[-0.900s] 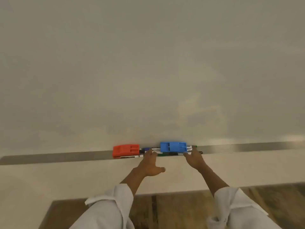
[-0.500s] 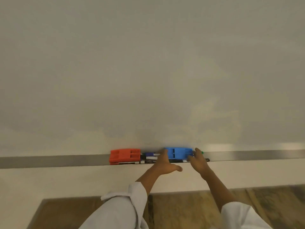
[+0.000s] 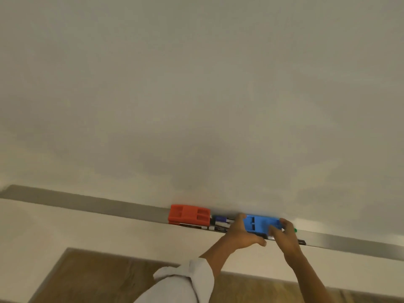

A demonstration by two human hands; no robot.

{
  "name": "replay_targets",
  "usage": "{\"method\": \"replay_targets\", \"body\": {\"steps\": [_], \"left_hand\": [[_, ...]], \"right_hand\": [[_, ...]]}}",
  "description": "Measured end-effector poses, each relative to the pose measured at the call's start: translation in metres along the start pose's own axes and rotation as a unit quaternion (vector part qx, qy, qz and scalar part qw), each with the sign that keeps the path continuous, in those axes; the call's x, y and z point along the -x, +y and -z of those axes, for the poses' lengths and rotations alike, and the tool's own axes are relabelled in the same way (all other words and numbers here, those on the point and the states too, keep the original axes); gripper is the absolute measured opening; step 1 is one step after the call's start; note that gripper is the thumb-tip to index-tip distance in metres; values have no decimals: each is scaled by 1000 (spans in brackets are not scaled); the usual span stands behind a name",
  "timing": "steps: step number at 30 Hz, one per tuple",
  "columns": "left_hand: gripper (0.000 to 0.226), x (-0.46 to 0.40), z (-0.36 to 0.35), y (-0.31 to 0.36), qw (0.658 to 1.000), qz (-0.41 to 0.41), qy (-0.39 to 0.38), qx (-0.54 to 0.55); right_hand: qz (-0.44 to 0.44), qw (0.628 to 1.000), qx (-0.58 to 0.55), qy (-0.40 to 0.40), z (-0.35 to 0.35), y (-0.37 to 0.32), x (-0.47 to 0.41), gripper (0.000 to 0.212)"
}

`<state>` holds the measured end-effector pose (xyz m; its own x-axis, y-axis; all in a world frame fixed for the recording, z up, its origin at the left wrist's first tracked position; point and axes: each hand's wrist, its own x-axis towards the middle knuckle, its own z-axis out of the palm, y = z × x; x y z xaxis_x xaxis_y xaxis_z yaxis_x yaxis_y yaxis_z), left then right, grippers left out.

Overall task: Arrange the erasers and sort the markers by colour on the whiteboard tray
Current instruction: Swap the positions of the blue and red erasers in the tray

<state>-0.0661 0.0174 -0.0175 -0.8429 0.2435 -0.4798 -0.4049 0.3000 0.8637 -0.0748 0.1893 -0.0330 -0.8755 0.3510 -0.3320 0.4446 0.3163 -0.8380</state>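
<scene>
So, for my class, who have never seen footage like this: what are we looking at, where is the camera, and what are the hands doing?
The camera sits on a person's head, looking forward and down at a whiteboard and its metal tray. No machine here, only two bare hands. On the tray lie a red eraser, a blue eraser and several markers, including a green-capped one. The left hand and the right hand are at either end of the blue eraser, seemingly gripping it.
</scene>
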Motion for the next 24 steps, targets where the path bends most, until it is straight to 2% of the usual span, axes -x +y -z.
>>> {"method": "replay_targets", "body": {"steps": [5, 7, 9, 11, 16, 18, 20, 24], "left_hand": [[87, 16, 35, -6, 998, -1, 55, 17], [70, 25, 56, -6, 993, 1, 102, 55], [43, 37, 82, -5, 982, 5, 159, 102], [24, 50, 113, -7, 973, 5, 204, 105], [20, 82, 202, -34, 954, 57, 279, 92], [29, 93, 239, -51, 938, 87, 316, 112], [34, 100, 275, -67, 921, 109, 347, 138], [33, 107, 334, -91, 901, 142, 377, 161]], "right_hand": [[43, 998, 42, 23, -27, -18, 45, 57], [48, 998, 42, 14, -46, -28, 66, 58], [54, 998, 32, -1, -69, -38, 84, 59], [63, 998, 21, -17, -97, -50, 102, 57], [119, 989, 7, -89, -180, -75, 138, 53], [129, 983, -10, -131, -215, -83, 150, 49], [124, 976, -25, -178, -249, -92, 161, 48], [90, 965, -14, -245, -306, -108, 171, 59]]}}
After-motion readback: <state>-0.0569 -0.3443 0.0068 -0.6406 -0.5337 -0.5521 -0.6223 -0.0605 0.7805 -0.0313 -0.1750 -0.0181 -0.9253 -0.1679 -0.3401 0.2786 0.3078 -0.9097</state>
